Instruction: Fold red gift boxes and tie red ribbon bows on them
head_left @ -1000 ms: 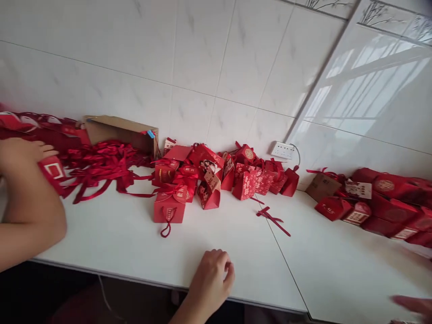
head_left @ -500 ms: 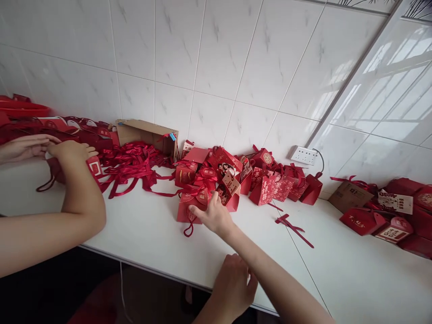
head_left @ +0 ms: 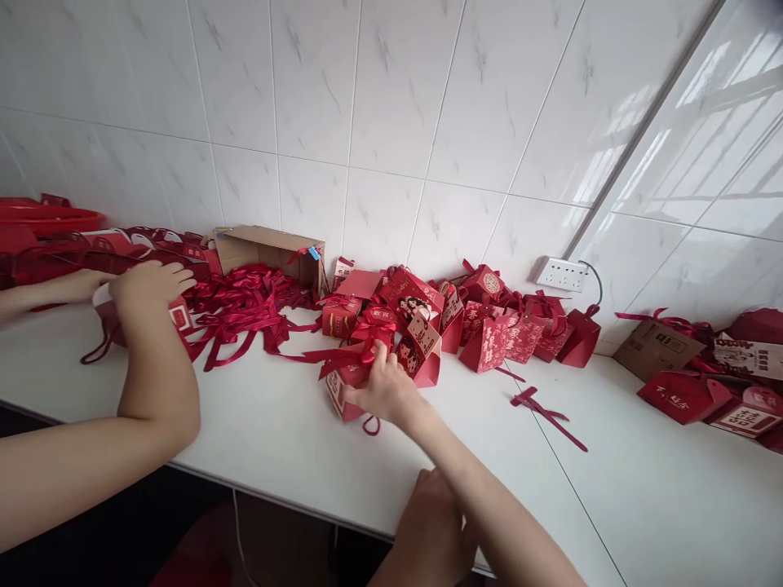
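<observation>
With thumb and fingers, my right hand (head_left: 387,387) grips a small red gift box (head_left: 343,395) on the white table. A printed side of the box faces me, a red ribbon (head_left: 342,355) lies over its top, and its cord loop (head_left: 370,425) sticks out at the front. Below my right forearm, my left hand (head_left: 435,518) is curled closed at the table's front edge; its fingertips are hidden, so what it holds, if anything, does not show. Just behind my right hand lies another gift box with a printed couple (head_left: 416,352).
At left a co-worker's hands (head_left: 150,285) handle another red box (head_left: 180,314). A heap of red ribbons (head_left: 250,306) spills from a cardboard box (head_left: 269,236). More gift boxes (head_left: 486,338) line the wall. Cut ribbon pieces (head_left: 547,416) and a power strip (head_left: 561,274) are at right.
The gift box under my right hand has turned, so a printed side now shows and its cord loop has swung right. The view has shifted slightly. My left hand stays low and curled.
</observation>
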Available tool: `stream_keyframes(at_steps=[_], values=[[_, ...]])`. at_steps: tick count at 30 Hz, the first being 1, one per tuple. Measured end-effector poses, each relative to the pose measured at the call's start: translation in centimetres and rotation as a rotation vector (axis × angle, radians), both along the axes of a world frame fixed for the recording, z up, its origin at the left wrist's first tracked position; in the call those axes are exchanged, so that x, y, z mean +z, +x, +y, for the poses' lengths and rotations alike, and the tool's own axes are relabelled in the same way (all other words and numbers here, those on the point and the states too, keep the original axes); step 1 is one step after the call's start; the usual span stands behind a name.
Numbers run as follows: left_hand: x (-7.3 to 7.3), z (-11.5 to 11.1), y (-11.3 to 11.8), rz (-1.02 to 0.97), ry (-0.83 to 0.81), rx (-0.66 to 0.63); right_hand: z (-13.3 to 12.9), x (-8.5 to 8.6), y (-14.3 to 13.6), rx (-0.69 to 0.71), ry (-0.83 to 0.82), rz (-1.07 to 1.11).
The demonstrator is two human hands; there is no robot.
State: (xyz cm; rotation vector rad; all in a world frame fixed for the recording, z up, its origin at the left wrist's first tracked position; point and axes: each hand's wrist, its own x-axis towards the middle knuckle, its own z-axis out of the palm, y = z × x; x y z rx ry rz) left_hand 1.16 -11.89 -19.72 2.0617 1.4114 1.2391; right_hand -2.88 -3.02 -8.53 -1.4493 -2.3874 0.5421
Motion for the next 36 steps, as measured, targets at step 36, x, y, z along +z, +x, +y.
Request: stream_keyframes(at_steps=[36], values=[[5.9, 11.6, -0.6, -0.264, -0.071, -0.076, 3.1, -4.5, 21.3, -0.160, -0.123, 0.817]])
